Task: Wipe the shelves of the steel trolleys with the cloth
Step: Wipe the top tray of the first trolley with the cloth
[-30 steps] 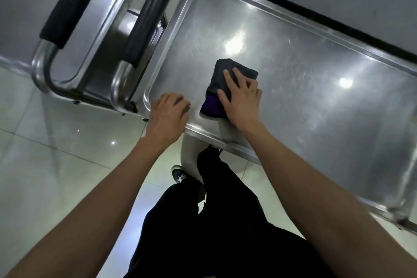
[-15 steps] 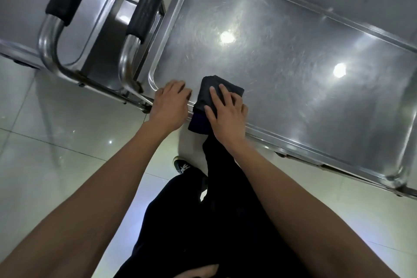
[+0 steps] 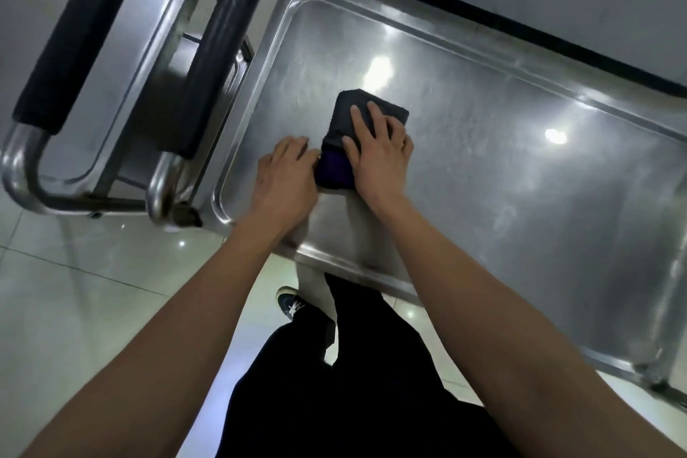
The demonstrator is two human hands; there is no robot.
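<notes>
Two steel trolleys stand side by side, each with a black-padded handle [image 3: 219,48]. One folded dark cloth [image 3: 357,130] lies on the near trolley's top shelf [image 3: 520,197], long axis running away from the person, near the left rim. The right hand [image 3: 379,156] presses it with flat, spread fingers. The left hand [image 3: 286,178] rests relaxed beside it, touching its purple end. Bare shelf stretches rightward.

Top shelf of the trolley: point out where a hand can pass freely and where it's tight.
Bare steel runs from the cloth rightward to the shelf's far rim, and between the cloth and the wall-side rim. It is tight at the near left corner, where the left hand and right hand sit together, close beside the black handle.
</notes>
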